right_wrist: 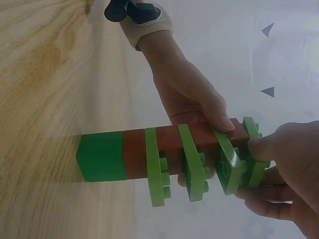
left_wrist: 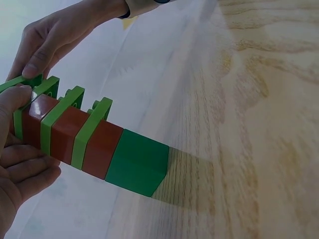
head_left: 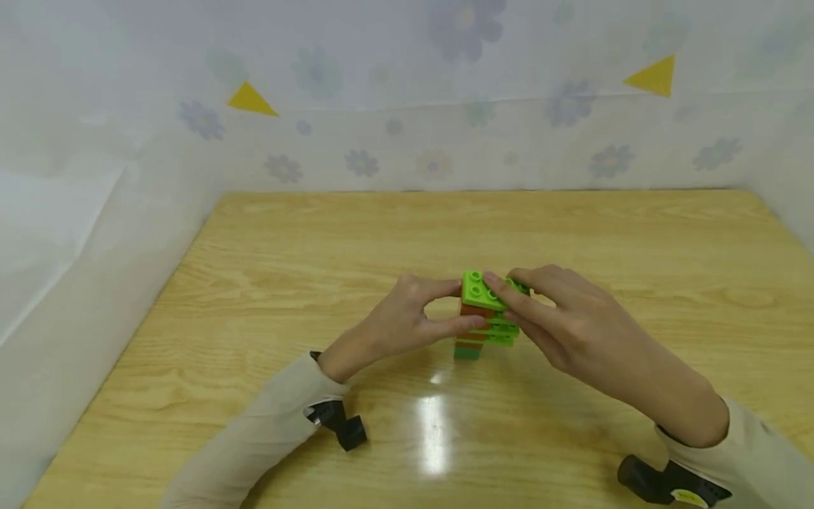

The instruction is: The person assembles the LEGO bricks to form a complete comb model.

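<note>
A tower of toy building bricks (left_wrist: pixel 102 149) stands on the table, with a dark green block (right_wrist: pixel 102 157) at its foot. Above that, reddish-brown bricks (right_wrist: pixel 134 154) alternate with several light green plates (right_wrist: pixel 154 174) that stick out to one side. My left hand (head_left: pixel 403 318) grips the upper part of the tower between thumb and fingers. On the other side, my right hand (head_left: pixel 581 336) pinches the topmost light green plate (head_left: pixel 473 291), its index finger lying over the studs. Whether that plate is fully seated on the brick below cannot be told.
The wooden table (head_left: pixel 267 254) reaches back to a white flower-patterned sheet (head_left: pixel 394 92) with two yellow triangles (head_left: pixel 251 100) on it. Each wrist wears a black camera mount (head_left: pixel 337 420).
</note>
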The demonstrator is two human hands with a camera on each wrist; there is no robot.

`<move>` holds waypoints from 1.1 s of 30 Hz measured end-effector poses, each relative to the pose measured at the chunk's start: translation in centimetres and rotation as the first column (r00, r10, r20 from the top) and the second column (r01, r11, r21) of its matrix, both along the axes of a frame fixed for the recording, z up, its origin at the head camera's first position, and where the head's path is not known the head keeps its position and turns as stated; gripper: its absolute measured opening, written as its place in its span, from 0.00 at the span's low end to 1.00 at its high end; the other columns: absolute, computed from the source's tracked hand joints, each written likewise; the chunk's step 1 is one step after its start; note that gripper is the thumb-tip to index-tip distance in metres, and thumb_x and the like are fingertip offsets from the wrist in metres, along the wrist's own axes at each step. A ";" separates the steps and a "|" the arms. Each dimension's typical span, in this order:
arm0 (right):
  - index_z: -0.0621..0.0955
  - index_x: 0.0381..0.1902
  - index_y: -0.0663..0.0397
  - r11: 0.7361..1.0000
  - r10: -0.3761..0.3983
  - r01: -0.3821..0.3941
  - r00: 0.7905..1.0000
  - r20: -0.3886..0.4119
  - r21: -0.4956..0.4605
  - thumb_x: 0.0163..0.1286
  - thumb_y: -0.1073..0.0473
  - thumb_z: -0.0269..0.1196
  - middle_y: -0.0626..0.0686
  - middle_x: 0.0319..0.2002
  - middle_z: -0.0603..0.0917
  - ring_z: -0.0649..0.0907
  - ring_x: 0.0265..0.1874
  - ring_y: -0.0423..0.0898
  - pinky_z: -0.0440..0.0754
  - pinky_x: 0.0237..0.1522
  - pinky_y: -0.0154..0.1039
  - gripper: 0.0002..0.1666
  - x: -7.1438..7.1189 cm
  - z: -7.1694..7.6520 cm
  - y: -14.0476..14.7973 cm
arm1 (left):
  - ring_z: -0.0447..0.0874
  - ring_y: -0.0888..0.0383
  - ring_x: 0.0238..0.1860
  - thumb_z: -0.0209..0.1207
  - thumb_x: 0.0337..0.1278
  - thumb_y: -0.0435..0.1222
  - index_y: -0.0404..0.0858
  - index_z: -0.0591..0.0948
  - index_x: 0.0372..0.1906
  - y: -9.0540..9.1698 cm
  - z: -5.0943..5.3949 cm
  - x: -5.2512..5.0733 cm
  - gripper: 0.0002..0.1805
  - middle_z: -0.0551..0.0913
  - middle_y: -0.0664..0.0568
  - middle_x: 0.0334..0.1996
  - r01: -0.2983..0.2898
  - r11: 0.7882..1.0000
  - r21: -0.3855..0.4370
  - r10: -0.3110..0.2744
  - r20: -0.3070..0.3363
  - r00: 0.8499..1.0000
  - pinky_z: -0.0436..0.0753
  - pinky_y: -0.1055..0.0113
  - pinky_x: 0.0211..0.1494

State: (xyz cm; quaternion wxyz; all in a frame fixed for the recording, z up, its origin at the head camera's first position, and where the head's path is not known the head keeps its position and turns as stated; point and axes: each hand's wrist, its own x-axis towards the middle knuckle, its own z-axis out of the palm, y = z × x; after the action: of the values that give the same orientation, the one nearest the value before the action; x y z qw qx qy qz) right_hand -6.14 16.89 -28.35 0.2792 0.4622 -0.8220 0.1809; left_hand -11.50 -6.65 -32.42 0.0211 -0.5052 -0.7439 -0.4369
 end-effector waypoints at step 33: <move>0.80 0.56 0.66 0.993 0.055 -0.054 0.998 0.004 -0.102 0.79 0.50 0.47 0.60 0.53 0.81 0.80 0.50 0.56 0.67 0.62 0.29 0.26 -0.4 0.8 0.3 | 0.82 0.48 0.53 0.66 0.41 0.30 0.24 0.80 0.51 -0.4 1.9 1.1 0.25 0.82 0.36 0.50 -0.068 0.989 0.132 0.143 -0.724 0.675 0.77 0.66 0.60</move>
State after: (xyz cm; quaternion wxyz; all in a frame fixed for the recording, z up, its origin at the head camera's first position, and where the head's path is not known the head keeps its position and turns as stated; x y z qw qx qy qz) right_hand -6.57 17.20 -27.51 0.2945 0.4691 -0.7997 0.2317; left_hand -10.42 -7.05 -30.55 0.3652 -0.5921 -0.6801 -0.2312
